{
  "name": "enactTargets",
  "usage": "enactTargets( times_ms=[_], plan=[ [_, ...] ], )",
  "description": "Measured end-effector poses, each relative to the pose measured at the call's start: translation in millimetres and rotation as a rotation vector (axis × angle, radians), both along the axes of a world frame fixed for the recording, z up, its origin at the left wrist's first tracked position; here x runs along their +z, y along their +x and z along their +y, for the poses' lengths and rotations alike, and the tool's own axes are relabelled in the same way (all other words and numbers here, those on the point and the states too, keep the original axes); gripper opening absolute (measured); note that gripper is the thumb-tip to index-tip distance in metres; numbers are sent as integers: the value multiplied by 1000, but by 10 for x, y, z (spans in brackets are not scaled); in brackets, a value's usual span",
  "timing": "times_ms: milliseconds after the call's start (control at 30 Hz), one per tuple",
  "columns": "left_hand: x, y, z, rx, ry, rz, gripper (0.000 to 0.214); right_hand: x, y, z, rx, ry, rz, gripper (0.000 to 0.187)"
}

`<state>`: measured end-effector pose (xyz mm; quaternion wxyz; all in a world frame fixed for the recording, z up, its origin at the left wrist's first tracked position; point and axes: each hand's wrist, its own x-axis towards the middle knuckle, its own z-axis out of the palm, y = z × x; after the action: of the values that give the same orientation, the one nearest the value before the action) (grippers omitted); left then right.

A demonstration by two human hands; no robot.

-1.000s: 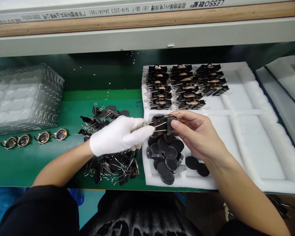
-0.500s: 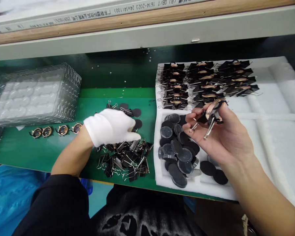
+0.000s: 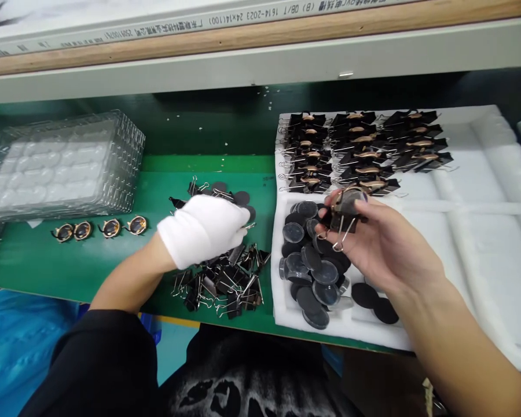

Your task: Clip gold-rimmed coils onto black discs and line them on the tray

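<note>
My left hand [image 3: 206, 229], in a white glove, is closed over the pile of black binder clips [image 3: 226, 281]. A wire handle of a binder clip [image 3: 249, 225] pokes out from its fingertips; the rest of that clip is hidden. Above the discs on the right, my bare right hand [image 3: 382, 237] holds a gold-rimmed round piece [image 3: 351, 202], tilted, with a dark disc on its face. A black binder clip [image 3: 341, 223] with wire handles is clamped on this piece, between my thumb and fingers.
A white foam tray [image 3: 460, 205] carries rows of clipped gold-rimmed pieces [image 3: 364, 139] at the back and loose black and clear discs [image 3: 315, 263] in front. Left stand stacked clear plastic trays [image 3: 65, 165]; several gold-rimmed round pieces [image 3: 110, 228] lie before them. A shelf edge [image 3: 252, 61] crosses above.
My left hand has lifted slightly and shifted right, with a clip's wire handle now showing at its fingertips. My right hand has moved left and turned the clipped round piece.
</note>
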<state>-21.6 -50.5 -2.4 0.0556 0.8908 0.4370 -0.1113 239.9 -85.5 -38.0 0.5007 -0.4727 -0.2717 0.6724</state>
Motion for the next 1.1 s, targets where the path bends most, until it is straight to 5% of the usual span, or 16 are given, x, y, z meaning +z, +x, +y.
enactTargets(
  times_ms=[133, 233, 367, 500, 700, 867, 1100],
  plan=[
    [90, 22, 29, 209, 105, -434, 24, -38, -30, -78, 133, 92, -83, 15],
    [-8, 207, -54, 328, 143, -819, 26, -104, -87, -147, 238, 246, -174, 16],
    [-193, 413, -156, 189, 158, -1030, 23, -181, -160, -178, 279, 373, -207, 19],
    [-171, 376, -125, -23, 135, -989, 15, -181, -146, -150, 231, 383, -118, 14],
    [47, 159, -24, 170, -68, -766, 28, -65, -62, -170, 393, 510, -309, 18],
    [46, 150, -4, 66, -47, -422, 42, -7, -61, -189, 462, 554, -419, 18],
    [40, 187, -22, 1, -184, -418, 49, 92, -10, -197, 567, 682, -586, 15]
  ],
)
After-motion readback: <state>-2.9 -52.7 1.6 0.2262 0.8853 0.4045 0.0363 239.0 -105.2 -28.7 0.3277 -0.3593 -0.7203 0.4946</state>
